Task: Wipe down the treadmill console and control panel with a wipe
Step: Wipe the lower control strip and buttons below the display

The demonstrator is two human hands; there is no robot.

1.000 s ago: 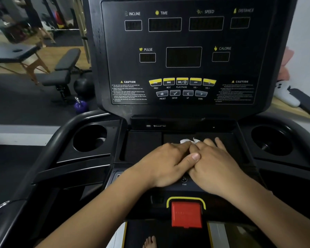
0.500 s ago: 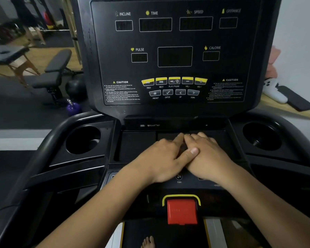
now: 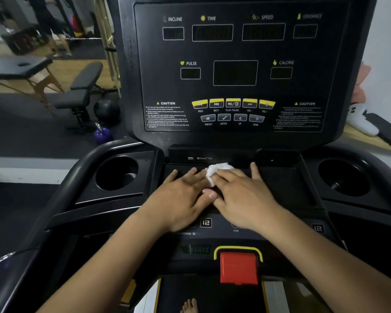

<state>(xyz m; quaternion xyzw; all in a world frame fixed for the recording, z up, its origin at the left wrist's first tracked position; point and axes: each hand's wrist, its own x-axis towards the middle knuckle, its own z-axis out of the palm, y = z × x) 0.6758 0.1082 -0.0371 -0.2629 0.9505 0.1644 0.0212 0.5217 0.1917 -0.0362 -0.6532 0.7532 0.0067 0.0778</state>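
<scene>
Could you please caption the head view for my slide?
Both hands, left and right, press a white wipe on the treadmill console tray.

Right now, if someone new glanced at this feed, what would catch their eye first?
Probably the two bare hands, left hand and right hand, pressed side by side on the flat black tray below the console, with a crumpled white wipe poking out between their fingertips. Next, the bright red square stop button in its yellow frame, nearest the camera. Above, the row of yellow media buttons stands out on the dark upright panel.
</scene>
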